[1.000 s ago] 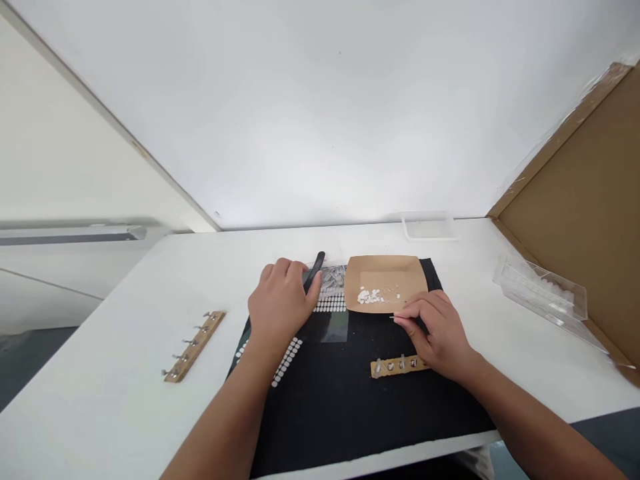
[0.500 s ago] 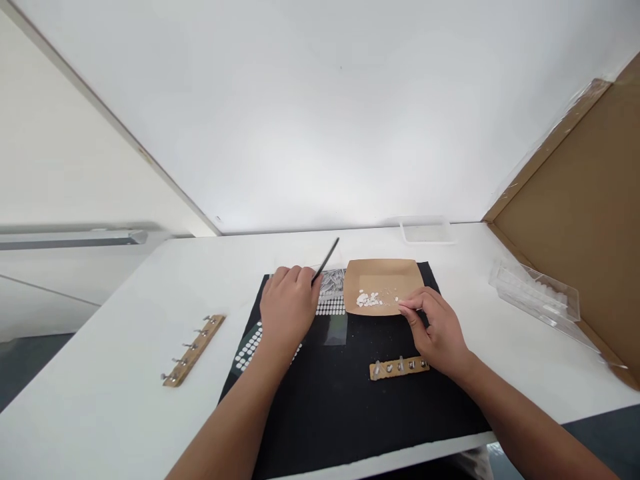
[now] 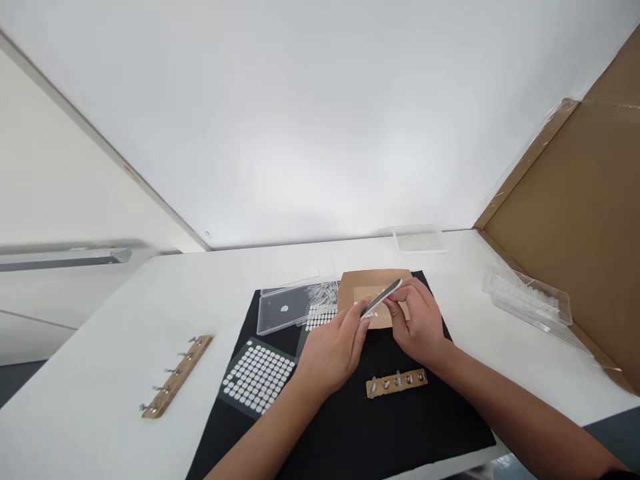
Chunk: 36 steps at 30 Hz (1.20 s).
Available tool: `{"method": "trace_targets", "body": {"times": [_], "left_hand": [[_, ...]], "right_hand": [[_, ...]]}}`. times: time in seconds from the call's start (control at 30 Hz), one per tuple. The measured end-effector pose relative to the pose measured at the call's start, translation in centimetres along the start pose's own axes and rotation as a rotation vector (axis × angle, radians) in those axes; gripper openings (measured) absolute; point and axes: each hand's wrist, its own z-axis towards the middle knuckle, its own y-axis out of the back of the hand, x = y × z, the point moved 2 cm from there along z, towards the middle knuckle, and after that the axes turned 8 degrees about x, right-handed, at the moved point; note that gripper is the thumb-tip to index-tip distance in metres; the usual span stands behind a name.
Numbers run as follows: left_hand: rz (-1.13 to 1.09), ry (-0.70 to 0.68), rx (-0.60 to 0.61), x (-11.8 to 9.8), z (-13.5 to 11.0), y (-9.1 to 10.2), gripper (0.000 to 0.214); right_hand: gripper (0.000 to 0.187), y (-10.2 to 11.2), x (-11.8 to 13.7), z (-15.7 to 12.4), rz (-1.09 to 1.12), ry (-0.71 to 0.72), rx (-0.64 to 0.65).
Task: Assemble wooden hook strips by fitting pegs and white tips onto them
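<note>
My left hand grips one end of a slim nail file, dark on its face with a pale edge, which slants up to the right. The fingers of my right hand are pinched together beside the file's upper end; whatever they hold is too small or hidden to name. Both hands are over the near side of a brown paper tray, which has small white bits in it. Below them, a short wooden strip with metal studs and a few clear pieces lies on the black mat.
A sheet of white dots lies at the mat's left. Behind it stands a clear box with slender pale pieces. Another studded strip is on the left table. Clear containers stand right, near a cardboard wall; a shallow container sits behind.
My left hand has moved right from the clear box, bringing the file over the tray. My right hand has risen slightly from the tray and now meets the file's end. The view has shifted a little.
</note>
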Motion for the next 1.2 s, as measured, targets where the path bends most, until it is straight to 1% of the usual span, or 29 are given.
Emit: {"method": "trace_targets", "body": {"times": [0.1, 0.17, 0.23, 0.4, 0.5, 0.6, 0.77, 0.9, 0.97, 1.03, 1.1, 1.2], "left_hand": [[-0.057, 0.117, 0.174, -0.2, 0.0, 0.0, 0.045], [-0.074, 0.185, 0.254, -0.2, 0.0, 0.0, 0.045], [-0.092, 0.208, 0.303, -0.3, 0.0, -0.1, 0.045], [-0.163, 0.216, 0.387, -1.1, 0.0, -0.4, 0.044], [-0.146, 0.262, 0.410, -1.5, 0.1, -0.4, 0.043], [-0.072, 0.289, 0.418, -1.6, 0.3, -0.4, 0.040], [0.016, 0.300, 0.445, -1.6, 0.4, -0.4, 0.040], [0.050, 0.298, 0.428, -1.6, 0.4, -0.2, 0.039], [0.067, 0.290, 0.419, -1.5, 0.4, 0.0, 0.038], [0.098, 0.289, 0.419, -1.4, 0.3, 0.1, 0.036], [0.136, 0.299, 0.417, -1.2, 0.3, 0.2, 0.035], [0.173, 0.325, 0.407, -1.2, 0.2, 0.4, 0.034]], "right_hand": [[0.016, 0.2, -0.3, -0.5, 0.035, -0.023, -0.002], [0.015, 0.3, -0.4, -0.8, 0.046, -0.046, -0.007], [0.014, 0.4, -0.5, -0.9, 0.041, -0.053, -0.009], [0.010, 0.0, -0.4, -0.5, 0.018, -0.065, 0.017], [0.009, -0.1, -0.4, -0.4, -0.022, -0.081, 0.055], [0.006, -0.2, -0.3, -0.3, -0.055, -0.088, 0.087], [0.010, 0.1, -0.3, -0.1, -0.116, -0.095, 0.139], [0.013, 0.8, -0.3, 0.4, -0.117, -0.091, 0.199], [0.016, 1.0, -0.3, 0.5, -0.155, -0.064, 0.203], [0.019, 0.9, -0.2, 0.4, -0.234, -0.019, 0.178], [0.020, 0.6, 0.0, 0.1, -0.290, 0.016, 0.165], [0.021, -0.1, 0.2, -0.2, -0.305, 0.036, 0.190]]}}
